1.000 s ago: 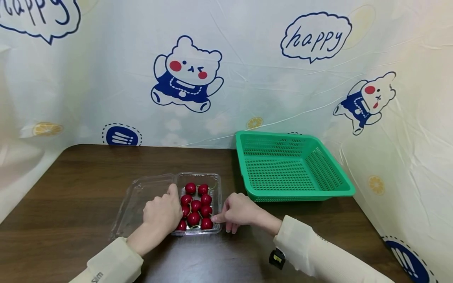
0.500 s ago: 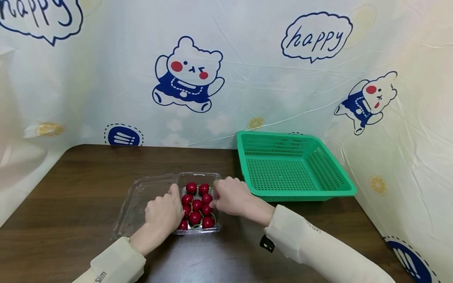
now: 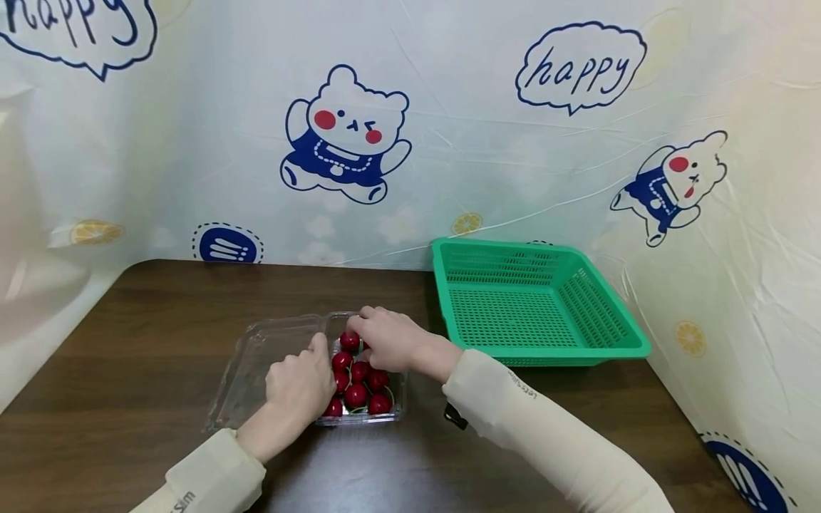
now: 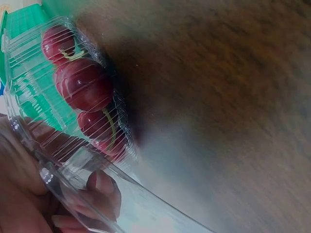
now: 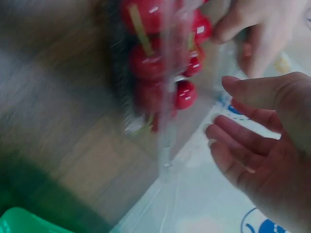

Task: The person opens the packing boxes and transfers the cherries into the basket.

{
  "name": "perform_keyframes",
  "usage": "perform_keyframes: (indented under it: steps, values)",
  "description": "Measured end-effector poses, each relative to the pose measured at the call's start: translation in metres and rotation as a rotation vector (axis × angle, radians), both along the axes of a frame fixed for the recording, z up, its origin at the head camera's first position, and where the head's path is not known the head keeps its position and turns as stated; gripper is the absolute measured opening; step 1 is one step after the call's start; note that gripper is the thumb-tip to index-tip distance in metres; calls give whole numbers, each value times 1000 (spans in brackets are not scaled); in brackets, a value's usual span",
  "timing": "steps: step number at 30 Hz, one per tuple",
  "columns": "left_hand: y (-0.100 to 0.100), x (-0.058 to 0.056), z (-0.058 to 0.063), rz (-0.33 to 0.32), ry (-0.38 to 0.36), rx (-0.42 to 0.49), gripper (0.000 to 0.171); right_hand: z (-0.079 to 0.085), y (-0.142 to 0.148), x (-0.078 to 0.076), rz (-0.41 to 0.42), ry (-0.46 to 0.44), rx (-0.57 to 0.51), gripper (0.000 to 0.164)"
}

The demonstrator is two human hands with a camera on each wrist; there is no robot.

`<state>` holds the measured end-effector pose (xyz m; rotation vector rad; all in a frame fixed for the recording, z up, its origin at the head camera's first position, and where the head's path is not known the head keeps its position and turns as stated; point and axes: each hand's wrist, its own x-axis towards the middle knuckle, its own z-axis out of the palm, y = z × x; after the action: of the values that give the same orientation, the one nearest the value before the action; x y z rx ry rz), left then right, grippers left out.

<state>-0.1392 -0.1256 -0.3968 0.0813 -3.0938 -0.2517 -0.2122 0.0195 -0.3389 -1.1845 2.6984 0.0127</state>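
A clear plastic clamshell box (image 3: 403, 385) lies on the table, its lid (image 3: 256, 356) folded back to the left. Inside are several red cherries (image 3: 355, 395) with green stems. My left hand (image 3: 298, 385) holds the box along its hinge side; the left wrist view shows its fingers (image 4: 102, 191) curled at the plastic edge. Over the far part of the box is my right hand (image 3: 393, 340), hiding some cherries from the head camera. In the right wrist view that hand (image 5: 272, 145) has its thumb and fingers apart with nothing between them, above the cherries.
A green plastic basket (image 3: 545, 352) stands at the back right, with nothing visible inside. The dark wooden table (image 3: 160, 342) extends on both sides. A printed cloth (image 3: 449, 142) hangs behind and at the sides.
My right hand has moved from the near right edge of the box up and left over the far cherries. My left hand stays in place on the box.
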Motion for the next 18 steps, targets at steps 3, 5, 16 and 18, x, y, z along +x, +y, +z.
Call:
perform_keyframes:
  steps: [3, 5, 16, 18]
  values:
    - [0, 0, 0, 5, -12, -7, 27, -8, -3, -4, 32, 58, 30, 39]
    - [0, 0, 0, 5, -18, -7, 27, -13, -3, -7, 51, 93, 50, 38]
    - [1, 0, 0, 2, 11, 0, 26, -39, -10, -10, 162, 265, 108, 32]
    - [1, -1, -1, 2, 7, 2, 25, -44, -10, -10, 170, 290, 115, 30]
